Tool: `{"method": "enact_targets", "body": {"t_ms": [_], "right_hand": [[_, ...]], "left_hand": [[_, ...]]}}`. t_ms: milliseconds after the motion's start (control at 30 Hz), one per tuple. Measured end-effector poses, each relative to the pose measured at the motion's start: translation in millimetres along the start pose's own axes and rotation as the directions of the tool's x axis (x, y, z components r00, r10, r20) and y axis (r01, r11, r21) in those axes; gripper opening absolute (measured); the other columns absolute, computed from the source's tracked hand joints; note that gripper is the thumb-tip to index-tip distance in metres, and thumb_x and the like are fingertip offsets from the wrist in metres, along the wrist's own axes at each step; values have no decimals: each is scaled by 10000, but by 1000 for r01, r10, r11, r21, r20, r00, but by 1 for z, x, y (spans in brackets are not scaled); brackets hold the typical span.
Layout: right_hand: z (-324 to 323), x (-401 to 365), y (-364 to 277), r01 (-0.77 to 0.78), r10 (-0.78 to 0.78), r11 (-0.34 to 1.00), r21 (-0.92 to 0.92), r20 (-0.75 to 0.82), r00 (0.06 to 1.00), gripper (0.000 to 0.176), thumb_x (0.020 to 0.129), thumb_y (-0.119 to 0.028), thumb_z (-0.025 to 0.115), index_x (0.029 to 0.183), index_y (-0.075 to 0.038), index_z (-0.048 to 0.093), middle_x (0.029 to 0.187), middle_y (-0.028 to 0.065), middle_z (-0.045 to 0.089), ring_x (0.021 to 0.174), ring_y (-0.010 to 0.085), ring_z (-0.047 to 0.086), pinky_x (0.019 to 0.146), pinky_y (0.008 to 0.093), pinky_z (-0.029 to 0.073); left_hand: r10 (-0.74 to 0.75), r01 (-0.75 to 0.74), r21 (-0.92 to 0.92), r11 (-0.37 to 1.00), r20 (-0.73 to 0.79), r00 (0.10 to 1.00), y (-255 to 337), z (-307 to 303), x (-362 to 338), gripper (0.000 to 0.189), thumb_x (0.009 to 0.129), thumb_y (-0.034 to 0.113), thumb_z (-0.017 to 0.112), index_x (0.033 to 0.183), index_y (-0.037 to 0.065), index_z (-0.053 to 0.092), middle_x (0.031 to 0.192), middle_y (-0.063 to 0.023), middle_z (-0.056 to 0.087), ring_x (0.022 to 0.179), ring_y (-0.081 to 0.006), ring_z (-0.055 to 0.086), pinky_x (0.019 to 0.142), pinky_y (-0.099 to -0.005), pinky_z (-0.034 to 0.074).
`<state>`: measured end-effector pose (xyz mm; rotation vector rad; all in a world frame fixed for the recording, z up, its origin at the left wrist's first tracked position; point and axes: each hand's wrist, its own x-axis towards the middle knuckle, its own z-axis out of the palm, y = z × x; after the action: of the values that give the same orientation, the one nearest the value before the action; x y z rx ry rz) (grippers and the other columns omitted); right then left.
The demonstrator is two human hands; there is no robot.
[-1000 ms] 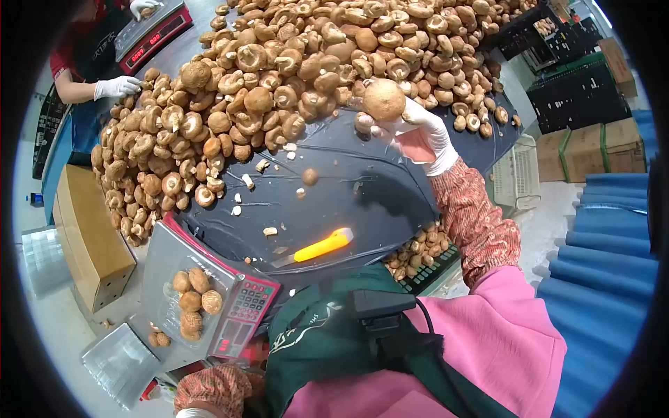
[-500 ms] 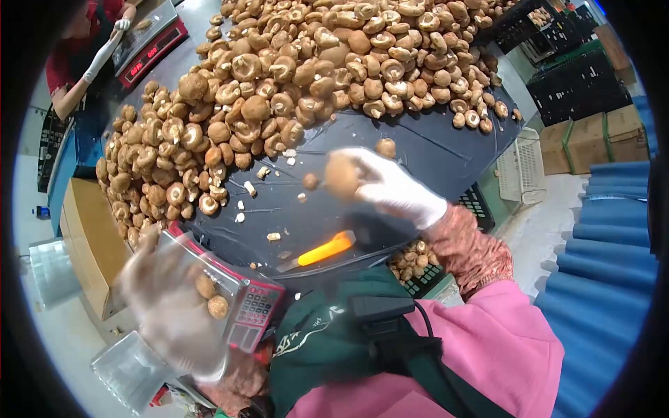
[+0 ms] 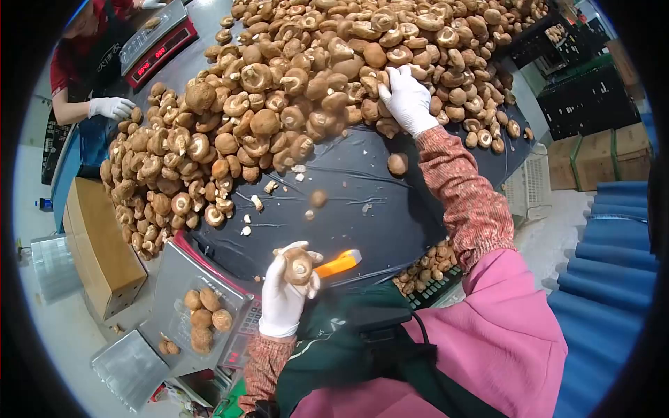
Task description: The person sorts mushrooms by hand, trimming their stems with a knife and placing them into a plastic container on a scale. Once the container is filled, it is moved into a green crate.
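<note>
My left hand (image 3: 282, 296), in a white glove, holds a shiitake mushroom (image 3: 298, 268) with its stem side facing up. Just behind it lies a yellow-handled utility knife (image 3: 339, 262), its blade hidden by the hand. At the near edge of the large shiitake pile (image 3: 265, 122), my gloved right hand (image 3: 410, 103) has its fingers curled over a mushroom (image 3: 382, 79); the fingertips are partly covered. Left of my left hand, several mushrooms (image 3: 202, 319) rest on the clear tray of a red-edged scale (image 3: 240, 306).
Loose mushrooms (image 3: 398, 164) and stem bits (image 3: 257, 203) dot the dark table cover (image 3: 369, 216). A crate of mushrooms (image 3: 435, 268) stands below the edge. Across the table, a co-worker's gloved hand (image 3: 111, 108) is near another scale (image 3: 160, 45). A cardboard box (image 3: 101, 244) stands left.
My right hand has moved from above the bare cover, where it held a mushroom, up to the pile. My left hand has come from over the scale to my front and now holds a mushroom.
</note>
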<state>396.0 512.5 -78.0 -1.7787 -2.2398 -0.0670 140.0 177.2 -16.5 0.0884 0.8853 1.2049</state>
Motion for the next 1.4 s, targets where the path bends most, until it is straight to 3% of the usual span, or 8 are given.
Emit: {"method": "enact_targets", "body": {"t_ms": [133, 167, 233, 333, 600, 833, 967, 1400], "right_hand": [[-3, -12, 9, -32, 125, 805, 592, -117, 985, 388, 918, -248, 631, 1240, -34, 606, 1196, 166, 628, 979, 252, 668, 796, 380, 545], [-19, -20, 6, -273, 187, 428, 862, 212, 959, 385, 943, -209, 617, 1282, -30, 584, 1244, 145, 624, 1032, 214, 656, 859, 356, 549], [-37, -40, -7, -305, 29, -243, 921, 321, 946, 390, 957, -155, 602, 1319, -26, 537, 1248, 108, 611, 1091, 213, 639, 910, 368, 556], [-64, -67, -31, -373, -117, -483, 792, 364, 924, 452, 944, -109, 613, 1364, -20, 473, 1272, 107, 595, 1124, 232, 631, 961, 407, 555], [-101, -128, -128, -403, -344, -218, 889, 316, 884, 501, 830, -1, 748, 1261, -26, 496, 1254, 103, 585, 1110, 137, 601, 912, 260, 512], [-96, -191, -213, 334, -477, 254, 908, -182, 860, 420, 750, 25, 777, 1134, -50, 622, 1276, 161, 616, 1163, 280, 618, 961, 344, 506], [-105, -204, -222, 249, -588, 162, 955, -109, 801, 490, 714, 0, 823, 1154, -53, 614, 1280, 169, 614, 1186, 281, 609, 982, 360, 495], [-106, -199, -216, 206, -600, 224, 953, -31, 799, 581, 742, -102, 825, 1265, -45, 578, 1246, 181, 598, 1155, 316, 616, 971, 367, 503]], "left_hand": [[-11, 9, 36, 999, 34, 999, -4, 0, 1, 520, 1026, 422, 479, 1309, -12, 517, 1107, -229, 633, 703, -258, 646, 548, -276, 521], [-9, 7, 29, 1000, 44, 999, -3, -1, 1, 517, 1026, 418, 481, 1311, -12, 516, 1118, -233, 629, 711, -262, 647, 558, -279, 527], [0, 2, -19, 1000, 73, 997, -3, -4, -2, 516, 1024, 405, 489, 1331, -9, 505, 1153, -245, 610, 745, -275, 655, 583, -285, 541], [31, -27, -33, 999, 115, 993, 1, -5, -5, 537, 996, 360, 548, 1389, 5, 458, 1229, -230, 573, 875, -281, 646, 686, -312, 551], [194, -194, -13, 981, 126, 973, 3, -12, -21, 643, 934, 205, 644, 1487, 42, 360, 1334, -157, 532, 1150, -276, 578, 980, -381, 473], [249, -248, -29, 968, 148, 957, 31, -31, -50, 583, 981, 275, 573, 1483, 53, 377, 1334, -124, 554, 1134, -244, 607, 900, -399, 515], [291, -288, 71, 955, -36, 956, 24, -44, -56, 538, 990, 311, 578, 1420, 19, 443, 1251, -108, 612, 1074, -202, 631, 830, -355, 527], [209, -172, -231, 958, 148, 967, 16, -52, -44, 399, 1055, 312, 439, 1350, 54, 515, 1201, -62, 629, 1001, -141, 618, 749, -305, 518]]}}
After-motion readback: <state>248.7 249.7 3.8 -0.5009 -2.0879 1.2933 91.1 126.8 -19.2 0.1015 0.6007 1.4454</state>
